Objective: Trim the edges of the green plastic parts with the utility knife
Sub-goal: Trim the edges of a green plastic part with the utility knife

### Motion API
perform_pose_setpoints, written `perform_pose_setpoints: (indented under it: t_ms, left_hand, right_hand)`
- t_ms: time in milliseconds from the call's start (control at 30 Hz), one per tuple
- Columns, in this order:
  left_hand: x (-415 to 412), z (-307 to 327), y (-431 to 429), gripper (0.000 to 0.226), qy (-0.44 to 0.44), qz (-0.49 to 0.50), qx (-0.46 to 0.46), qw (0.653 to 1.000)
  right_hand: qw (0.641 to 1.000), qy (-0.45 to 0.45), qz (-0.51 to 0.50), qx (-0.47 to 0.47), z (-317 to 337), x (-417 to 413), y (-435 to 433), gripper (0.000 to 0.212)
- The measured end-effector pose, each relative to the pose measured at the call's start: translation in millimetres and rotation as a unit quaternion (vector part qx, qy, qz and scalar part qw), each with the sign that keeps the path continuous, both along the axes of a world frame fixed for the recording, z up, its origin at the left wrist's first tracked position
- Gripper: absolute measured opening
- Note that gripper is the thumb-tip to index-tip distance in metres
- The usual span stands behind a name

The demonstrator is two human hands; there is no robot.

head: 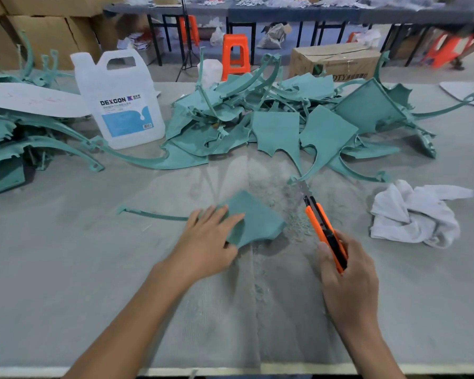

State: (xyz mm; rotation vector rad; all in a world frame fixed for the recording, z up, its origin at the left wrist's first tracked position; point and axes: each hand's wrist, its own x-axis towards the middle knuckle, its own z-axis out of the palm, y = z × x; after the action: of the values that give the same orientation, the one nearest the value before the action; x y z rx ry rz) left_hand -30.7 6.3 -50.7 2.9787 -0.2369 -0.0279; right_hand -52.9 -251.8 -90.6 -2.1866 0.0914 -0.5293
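Note:
A green wing-shaped plastic part (253,217) lies flat on the grey table, its thin curved arm reaching left. My left hand (208,239) rests on its left half, fingers straight on top and thumb at its near edge. My right hand (345,272) grips an orange and black utility knife (323,228) to the right of the part. The blade is extended and points up and away, its tip near the arm of another green part. The blade does not touch the part under my left hand.
A heap of green parts (285,116) fills the table's far middle, and more green parts (17,138) pile at the left. A white DEXCON jug (121,105) stands behind. A crumpled white cloth (413,214) lies right. Plastic shavings (293,214) dust the centre.

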Motion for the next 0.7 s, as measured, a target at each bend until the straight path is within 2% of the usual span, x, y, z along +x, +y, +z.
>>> perform_pose_setpoints:
  t_ms: [67,200,333,400,467,567,700]
  left_hand:
    - [7,-9,9,0.061,-0.038,0.011,-0.021,0.999]
    - [4,-18,14,0.053,-0.088,-0.004,-0.001,0.996]
    - [-3,-13,11,0.045,-0.147,0.016,-0.060,0.987]
    - [-7,-6,7,0.039,-0.202,0.025,-0.093,0.975]
    - [-11,0,3,0.033,-0.252,0.048,-0.083,0.963]
    - [-14,3,1,0.025,-0.264,0.069,-0.083,0.958]
    - [-13,-2,-2,0.025,-0.257,0.060,-0.101,0.959]
  right_hand:
    - [1.000,-0.003,0.004,0.007,2,-2,1,0.028]
    - [0.999,-0.016,0.009,0.029,4,-3,2,0.031]
    - [0.999,-0.022,0.030,0.034,6,-9,3,0.038]
    - [0.998,-0.035,0.054,0.017,9,-13,6,0.039]
    - [0.995,-0.054,0.082,-0.012,10,-16,9,0.041]
    - [0.987,-0.094,0.107,-0.076,9,-17,12,0.042]
    - [0.977,-0.110,0.129,-0.130,6,-15,11,0.044]
